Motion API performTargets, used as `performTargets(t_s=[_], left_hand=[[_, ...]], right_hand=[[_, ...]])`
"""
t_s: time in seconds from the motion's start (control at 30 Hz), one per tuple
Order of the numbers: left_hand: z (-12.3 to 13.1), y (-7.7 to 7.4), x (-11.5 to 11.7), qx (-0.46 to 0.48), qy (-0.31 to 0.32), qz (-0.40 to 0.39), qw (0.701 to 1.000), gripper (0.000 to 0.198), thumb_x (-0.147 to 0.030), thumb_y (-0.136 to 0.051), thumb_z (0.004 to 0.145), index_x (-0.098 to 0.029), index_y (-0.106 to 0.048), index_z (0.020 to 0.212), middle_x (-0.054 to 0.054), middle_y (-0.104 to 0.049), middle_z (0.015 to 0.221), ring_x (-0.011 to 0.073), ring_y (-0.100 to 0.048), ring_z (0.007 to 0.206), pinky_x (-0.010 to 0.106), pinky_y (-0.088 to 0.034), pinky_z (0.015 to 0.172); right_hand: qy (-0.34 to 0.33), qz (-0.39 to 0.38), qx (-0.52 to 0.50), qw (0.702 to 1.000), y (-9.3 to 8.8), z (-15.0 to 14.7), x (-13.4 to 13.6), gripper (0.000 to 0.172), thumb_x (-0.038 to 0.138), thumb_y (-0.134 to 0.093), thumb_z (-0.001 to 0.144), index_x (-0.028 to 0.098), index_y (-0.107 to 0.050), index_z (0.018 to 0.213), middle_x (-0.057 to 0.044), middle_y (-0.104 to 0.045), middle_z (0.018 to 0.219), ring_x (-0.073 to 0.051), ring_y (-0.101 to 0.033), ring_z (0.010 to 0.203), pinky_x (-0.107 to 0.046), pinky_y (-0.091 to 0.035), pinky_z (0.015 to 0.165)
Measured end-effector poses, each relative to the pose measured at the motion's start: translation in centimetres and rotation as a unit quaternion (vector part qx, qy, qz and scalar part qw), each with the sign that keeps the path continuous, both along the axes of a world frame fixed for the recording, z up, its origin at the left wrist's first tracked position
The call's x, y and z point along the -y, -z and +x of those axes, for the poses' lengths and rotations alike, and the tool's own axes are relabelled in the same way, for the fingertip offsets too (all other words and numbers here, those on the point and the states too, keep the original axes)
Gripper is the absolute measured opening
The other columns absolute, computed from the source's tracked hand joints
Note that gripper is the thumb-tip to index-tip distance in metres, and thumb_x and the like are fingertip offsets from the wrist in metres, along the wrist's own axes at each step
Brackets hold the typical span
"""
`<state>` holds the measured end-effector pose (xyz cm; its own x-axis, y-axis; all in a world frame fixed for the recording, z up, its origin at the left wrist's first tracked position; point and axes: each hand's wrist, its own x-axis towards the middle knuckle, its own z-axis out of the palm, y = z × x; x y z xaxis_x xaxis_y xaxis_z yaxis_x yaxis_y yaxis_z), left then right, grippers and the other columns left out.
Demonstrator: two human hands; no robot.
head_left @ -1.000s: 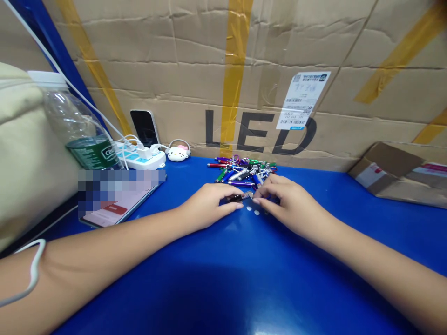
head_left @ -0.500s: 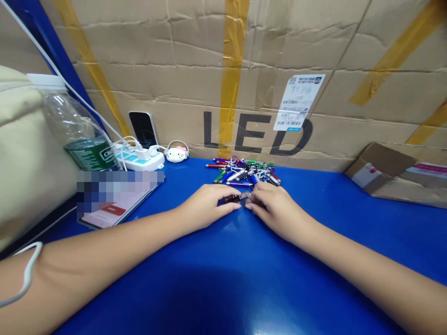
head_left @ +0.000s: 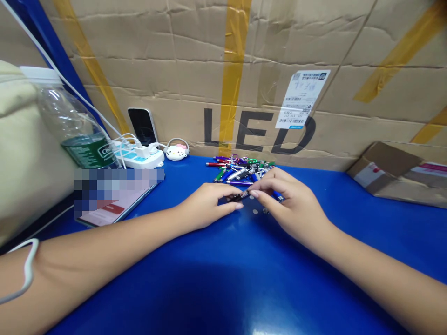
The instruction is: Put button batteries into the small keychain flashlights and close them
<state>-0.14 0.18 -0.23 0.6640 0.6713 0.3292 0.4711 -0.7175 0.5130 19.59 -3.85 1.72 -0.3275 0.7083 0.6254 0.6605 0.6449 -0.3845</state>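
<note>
**Both hands on one small torch at the far middle of the table**

While I watched through the head camera, the left hand lay low on the blue table, its fingers curled around the body of a small dark torch. The torch lay almost level, its long axis running left to right and slightly away, with the silvery end pointing toward the right hand. That hand pinched at this end with thumb and forefinger; I could not tell whether it held a loose part there. Both hands sat equally near, one at each end. Two small pale discs lay on the table just below the right fingertips. Just behind the hands sat a loose pile of coloured torches, near the back edge, against the cardboard wall. A bottle, nearly empty, stood at the left edge. An open box rested at the right; I could not see its contents.
</note>
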Motion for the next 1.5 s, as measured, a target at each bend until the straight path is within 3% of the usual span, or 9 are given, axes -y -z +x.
performTargets(t_s=[0.2,0.47,0.77,1.13,1.33,1.43,1.5], left_hand=[[0.0,0.0,-0.1,0.007,-0.013,-0.011,1.000,0.028,-0.031,-0.059,0.084,-0.021,-0.066,0.109,0.001,-0.071,0.100,0.0163,-0.064,0.088,0.025,-0.049,0.081],[0.1,-0.2,0.0,0.009,-0.026,-0.019,0.999,0.029,-0.030,-0.060,0.084,-0.018,-0.066,0.109,0.002,-0.071,0.099,0.0160,-0.063,0.087,0.025,-0.049,0.082],[0.0,0.1,-0.1,0.014,-0.036,-0.030,0.999,0.033,-0.034,-0.060,0.084,-0.020,-0.065,0.113,0.002,-0.071,0.102,0.0169,-0.064,0.090,0.027,-0.049,0.083],[-0.1,0.0,0.0,0.015,-0.015,-0.010,1.000,0.029,-0.030,-0.060,0.084,-0.021,-0.066,0.111,0.002,-0.071,0.103,0.0170,-0.064,0.091,0.027,-0.049,0.084],[-0.1,0.0,0.0,-0.001,-0.020,-0.017,1.000,0.033,-0.036,-0.057,0.086,-0.023,-0.064,0.115,0.002,-0.070,0.107,0.0178,-0.063,0.097,0.029,-0.048,0.090],[-0.1,-0.1,0.0,-0.010,-0.027,-0.021,0.999,0.033,-0.036,-0.057,0.086,-0.022,-0.065,0.114,0.002,-0.070,0.107,0.0179,-0.063,0.098,0.029,-0.048,0.089],[0.0,-0.2,0.0,-0.014,-0.028,-0.018,0.999,0.033,-0.035,-0.057,0.085,-0.022,-0.064,0.115,0.003,-0.070,0.107,0.0182,-0.063,0.097,0.029,-0.048,0.089]], right_hand=[[-0.055,0.056,0.056,0.995,0.0,0.9,-0.2,0.020,0.020,-0.048,0.089,0.020,-0.068,0.094,-0.005,-0.060,0.078,-0.017,-0.057,0.074,-0.032,-0.047,0.068],[-0.070,0.094,0.099,0.988,0.4,1.2,-0.3,0.030,0.020,-0.044,0.090,0.016,-0.066,0.110,-0.008,-0.059,0.081,-0.018,-0.055,0.077,-0.035,-0.046,0.068],[-0.046,0.055,0.058,0.996,-1.1,1.4,0.3,0.024,0.020,-0.048,0.088,0.023,-0.068,0.099,-0.005,-0.058,0.076,-0.017,-0.057,0.072,-0.033,-0.048,0.066],[-0.075,0.028,0.066,0.995,-0.7,1.3,0.2,0.022,0.020,-0.048,0.088,0.020,-0.068,0.096,-0.005,-0.058,0.077,-0.016,-0.056,0.072,-0.031,-0.047,0.066],[0.017,0.011,0.021,1.000,-2.0,1.8,0.1,0.015,0.025,-0.051,0.087,0.019,-0.064,0.092,-0.004,-0.062,0.079,-0.016,-0.058,0.073,-0.028,-0.045,0.065],[0.066,-0.039,0.094,0.993,-2.5,2.7,-0.3,0.017,0.033,-0.054,0.084,0.021,-0.063,0.092,-0.002,-0.063,0.075,-0.016,-0.058,0.067,-0.027,-0.043,0.058],[0.065,-0.094,0.181,0.977,-2.3,3.1,-0.6,0.017,0.036,-0.057,0.081,0.021,-0.064,0.082,-0.002,-0.064,0.071,-0.016,-0.057,0.062,-0.027,-0.041,0.054]])
